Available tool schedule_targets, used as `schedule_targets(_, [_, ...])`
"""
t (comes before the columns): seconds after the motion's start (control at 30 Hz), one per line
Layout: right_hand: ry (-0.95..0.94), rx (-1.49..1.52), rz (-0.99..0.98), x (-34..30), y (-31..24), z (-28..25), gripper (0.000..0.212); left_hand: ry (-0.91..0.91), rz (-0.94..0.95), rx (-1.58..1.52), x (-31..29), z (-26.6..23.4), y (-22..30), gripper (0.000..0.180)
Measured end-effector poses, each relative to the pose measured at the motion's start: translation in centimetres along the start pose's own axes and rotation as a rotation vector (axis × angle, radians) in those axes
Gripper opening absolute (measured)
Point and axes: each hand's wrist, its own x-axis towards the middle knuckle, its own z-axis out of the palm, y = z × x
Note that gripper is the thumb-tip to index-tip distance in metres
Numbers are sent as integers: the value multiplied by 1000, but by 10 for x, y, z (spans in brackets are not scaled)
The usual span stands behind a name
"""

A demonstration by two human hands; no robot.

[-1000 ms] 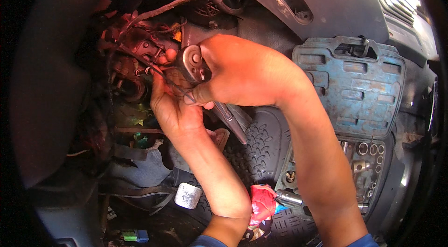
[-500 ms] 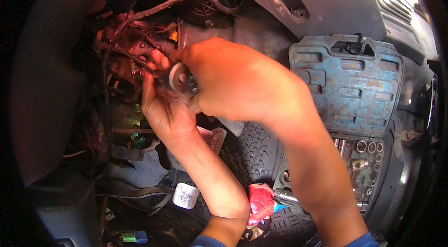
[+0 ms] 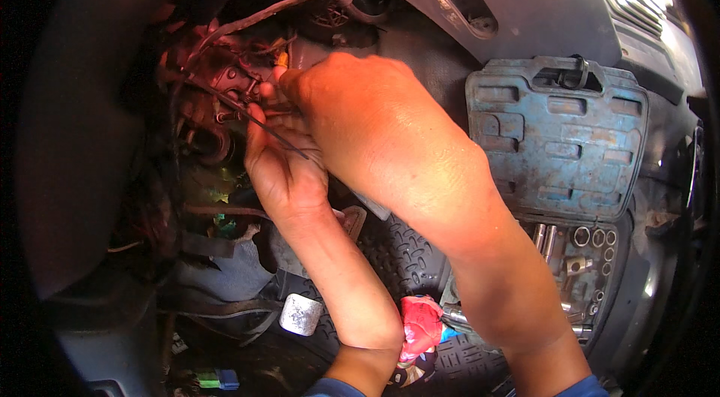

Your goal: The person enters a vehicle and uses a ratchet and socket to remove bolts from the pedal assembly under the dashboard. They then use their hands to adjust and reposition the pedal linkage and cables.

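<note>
My left hand (image 3: 289, 172) reaches up to a greasy red-lit metal assembly (image 3: 232, 78). Its palm is turned up, and its fingers and thumb curl close together beside a small bolt (image 3: 223, 118); what they pinch, if anything, cannot be made out. A thin dark rod or cable (image 3: 279, 139) crosses in front of the thumb and palm. Over the left fingertips, my right hand (image 3: 360, 108) is closed with its back showing. Its own fingertips are hidden, as is whatever they grip. Just beyond them sits a yellow-orange connector (image 3: 282, 59).
On the right, a worn blue tool case (image 3: 559, 146) stands with its lid up, sockets (image 3: 598, 238) in its lower half. A red cloth or wrapper (image 3: 421, 326) and a white scuffed block (image 3: 301, 314) lie low. A cable (image 3: 292, 0) runs above; a grey panel (image 3: 517, 14) is at top right.
The round metal ratchet head visible between my hands has gone from sight behind my right hand. Both hands have shifted slightly right, and more of the thin rod or cable shows across my left palm.
</note>
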Motion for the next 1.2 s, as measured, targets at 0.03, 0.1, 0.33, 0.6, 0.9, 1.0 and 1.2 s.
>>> schedule_targets(0.03, [56,17,-56,4,11,2,30,63,3,41,2,-10,7,28])
schedule_targets(0.1, [175,52,-109,8,24,-2,29,179,86,155,3,3,-1,31])
schedule_targets(0.33, [-340,538,302,15,19,-15,17,164,72,252,-8,17,-4,32])
schedule_targets(0.6, [48,115,-60,5,22,2,19,143,70,48,-4,0,12,23])
schedule_targets(0.9, [168,50,-34,0,15,14,18,72,6,-35,-1,-2,11,25])
schedule_targets(1.0, [185,31,-79,7,22,15,14,-9,36,17,-2,-3,8,27])
schedule_targets(1.2, [-326,472,323,12,8,-14,23,-37,9,75,-6,5,0,26])
